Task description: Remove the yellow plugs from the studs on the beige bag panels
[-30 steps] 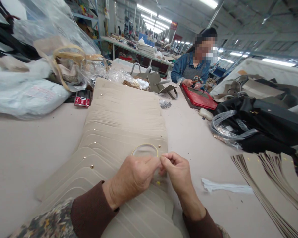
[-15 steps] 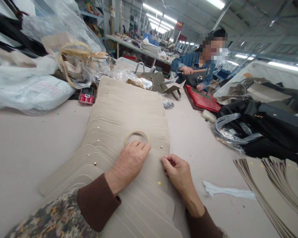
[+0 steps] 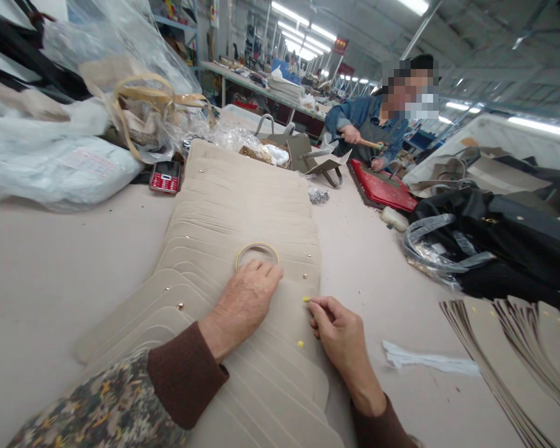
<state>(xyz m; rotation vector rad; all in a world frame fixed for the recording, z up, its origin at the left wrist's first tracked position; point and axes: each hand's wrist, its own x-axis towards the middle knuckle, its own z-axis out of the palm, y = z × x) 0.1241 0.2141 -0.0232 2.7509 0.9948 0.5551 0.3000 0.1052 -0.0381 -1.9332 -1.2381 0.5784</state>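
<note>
Overlapping tan leather-like panels [image 3: 242, 205] with small metal studs lie fanned along the table in front of me. My left hand [image 3: 247, 298] rests on them, its fingers closed over the near edge of a thin roll of yellow tape [image 3: 236, 256]. At the panels' right edge, my right hand [image 3: 338, 326] is closed in a pinch. A small piece of yellow tape [image 3: 306, 299] shows at its fingertips, just below a stud. Another yellow bit [image 3: 300, 343] sits on a panel nearer to me.
Narrow tan strips [image 3: 508, 354] with yellow marks lie at right, beside white strips [image 3: 429, 359]. Black bags [image 3: 508, 236] sit behind them. Plastic-wrapped goods [image 3: 56, 162] and a red phone [image 3: 165, 177] are at left. Across the table, a person [image 3: 368, 124] holds a hammer [image 3: 371, 144] over a red block [image 3: 382, 186].
My right hand has drawn slightly right, and the yellow tape piece at its fingertips has come into view. My left hand stays on the roll. The other person's hammer has lowered.
</note>
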